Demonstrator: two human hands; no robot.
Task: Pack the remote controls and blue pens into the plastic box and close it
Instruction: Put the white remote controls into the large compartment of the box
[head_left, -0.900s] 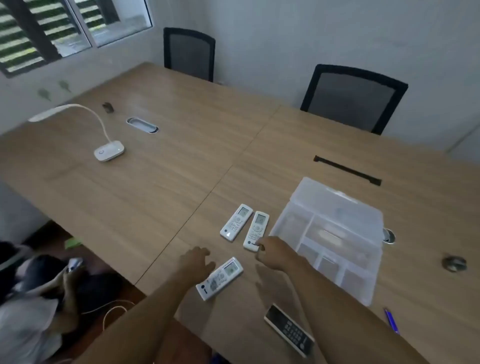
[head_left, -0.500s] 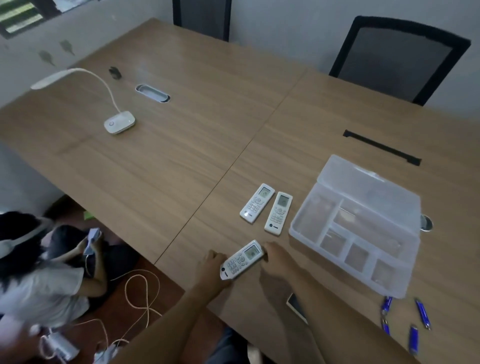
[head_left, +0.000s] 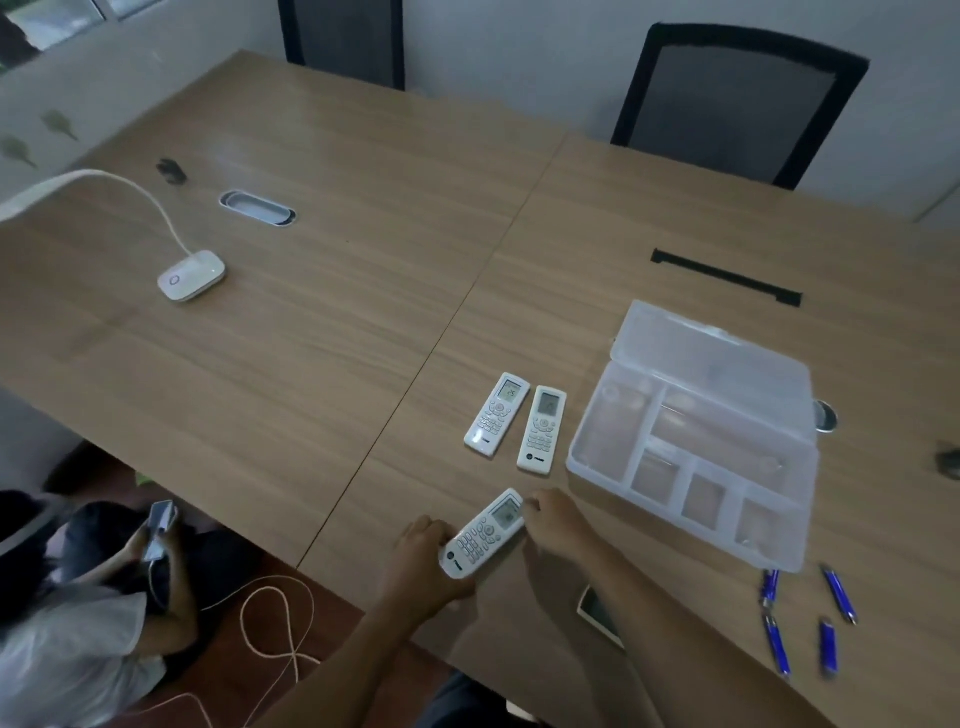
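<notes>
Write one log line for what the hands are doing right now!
step: first remote | left hand + right hand: on nearest remote | plastic box: open, empty | blue pens: on table

Office meeting room

A long wooden conference table (head_left: 322, 312) with cable grommets (head_left: 257, 208) is flanked by black mesh chairs (head_left: 737, 98); a white desk lamp (head_left: 189, 273) is seen.

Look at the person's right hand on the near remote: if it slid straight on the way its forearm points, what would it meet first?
The right hand points up and left across the table, so it would probably first meet the right one of the two remotes lying side by side; depth is hard to judge.
</notes>
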